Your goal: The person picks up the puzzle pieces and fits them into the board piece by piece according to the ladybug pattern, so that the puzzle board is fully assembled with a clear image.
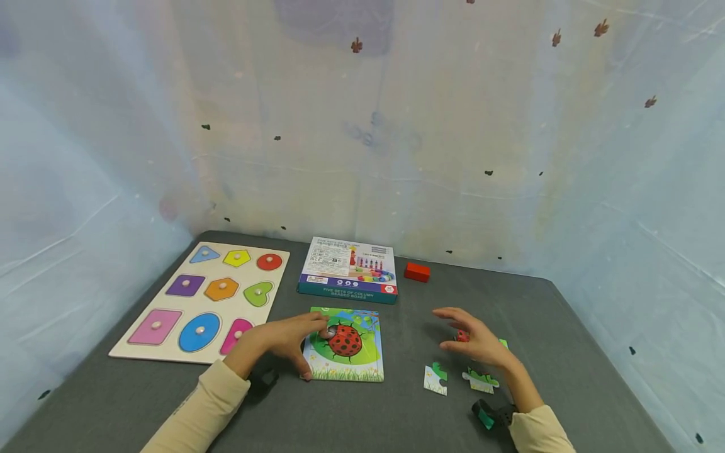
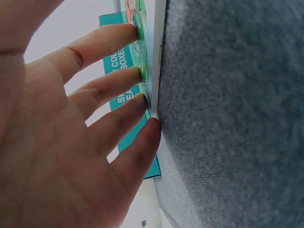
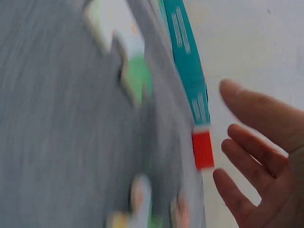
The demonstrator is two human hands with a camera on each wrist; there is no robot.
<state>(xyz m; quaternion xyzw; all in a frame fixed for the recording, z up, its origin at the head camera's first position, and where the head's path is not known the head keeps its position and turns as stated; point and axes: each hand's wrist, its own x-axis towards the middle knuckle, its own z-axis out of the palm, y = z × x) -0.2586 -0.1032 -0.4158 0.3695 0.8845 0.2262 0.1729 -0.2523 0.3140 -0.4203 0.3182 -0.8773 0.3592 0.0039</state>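
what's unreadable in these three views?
- Head view: the piece under the right hand is mostly covered; only red and green slivers show.
- Head view: small print on the teal box is too small to read.
- Left wrist view: the ladybug puzzle shows edge-on only, its picture hidden behind the left hand.
- Right wrist view: motion blur smears the loose pieces and the red block.

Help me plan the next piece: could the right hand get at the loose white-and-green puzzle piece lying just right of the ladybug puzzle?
Probably yes. The right hand hovers open just above and right of the loose piece, which lies flat on the grey table with nothing on it or between them.
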